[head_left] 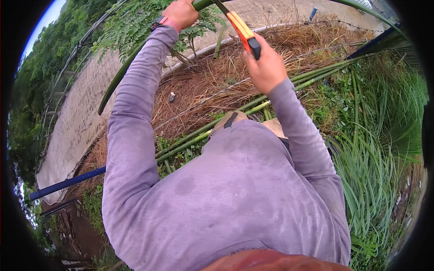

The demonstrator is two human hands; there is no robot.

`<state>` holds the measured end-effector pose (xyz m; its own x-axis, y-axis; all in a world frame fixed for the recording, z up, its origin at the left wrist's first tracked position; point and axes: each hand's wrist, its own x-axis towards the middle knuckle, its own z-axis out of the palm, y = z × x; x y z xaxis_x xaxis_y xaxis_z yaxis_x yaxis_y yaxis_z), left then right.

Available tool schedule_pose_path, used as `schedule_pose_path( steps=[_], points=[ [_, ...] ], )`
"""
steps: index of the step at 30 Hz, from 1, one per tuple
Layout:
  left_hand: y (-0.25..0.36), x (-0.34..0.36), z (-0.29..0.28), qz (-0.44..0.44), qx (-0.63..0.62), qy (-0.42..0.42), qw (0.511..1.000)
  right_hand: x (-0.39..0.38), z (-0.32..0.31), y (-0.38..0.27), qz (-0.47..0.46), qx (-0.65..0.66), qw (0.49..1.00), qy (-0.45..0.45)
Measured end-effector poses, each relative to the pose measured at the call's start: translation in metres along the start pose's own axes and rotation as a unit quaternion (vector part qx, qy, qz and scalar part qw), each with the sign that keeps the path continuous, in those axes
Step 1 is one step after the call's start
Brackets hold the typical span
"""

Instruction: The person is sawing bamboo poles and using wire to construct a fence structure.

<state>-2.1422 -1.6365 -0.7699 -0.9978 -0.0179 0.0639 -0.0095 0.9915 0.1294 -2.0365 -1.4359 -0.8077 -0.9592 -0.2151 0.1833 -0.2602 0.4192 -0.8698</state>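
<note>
Green pole: at the top edge of the frame, the section (202,4) beside the left hand (181,13); what appears to be the same pole runs down behind the left forearm toward the upper left.
Pole axis: broadly crosswise to the body, drawn as an arch (lens bending likely contributes).
Left hand: grasping the pole, by appearance; its far side is hard to make out.
Right hand (267,65): closed round the black end of the saw (242,30), which has an orange-and-yellow handle.
Nearer hand: the left, at the pole; the right stands below and to the right, apart from it.
Governing relation: the dark blade (220,6) slants up-left across the pole's line, just right of the left hand; contact cannot be confirmed (the blade leaves the frame).
Ground below: loose green stalks (312,81) lie diagonally over dry grass (203,97).
</note>
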Motion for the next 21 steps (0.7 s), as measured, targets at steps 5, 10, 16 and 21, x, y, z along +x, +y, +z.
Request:
schedule_pose_path(
  steps=[5, 10, 16, 21],
  points=[
    [-0.001, 0.017, -0.002, 0.04, -0.031, 0.027, 0.998, 0.05, 0.022, 0.0, -0.045, -0.033, 0.997, 0.046],
    [-0.014, 0.013, -0.012, 0.015, -0.029, 0.072, 0.997, -0.069, -0.029, -0.003, -0.01, 0.086, 0.995, 0.041],
    [-0.008, 0.0, -0.011, 0.039, -0.043, 0.039, 0.998, -0.043, -0.031, -0.006, -0.022, 0.07, 0.996, 0.044],
    [-0.004, 0.0, 0.007, -0.015, -0.035, 0.048, 0.998, -0.04, -0.018, 0.003, -0.032, 0.034, 0.998, 0.036]
  ],
)
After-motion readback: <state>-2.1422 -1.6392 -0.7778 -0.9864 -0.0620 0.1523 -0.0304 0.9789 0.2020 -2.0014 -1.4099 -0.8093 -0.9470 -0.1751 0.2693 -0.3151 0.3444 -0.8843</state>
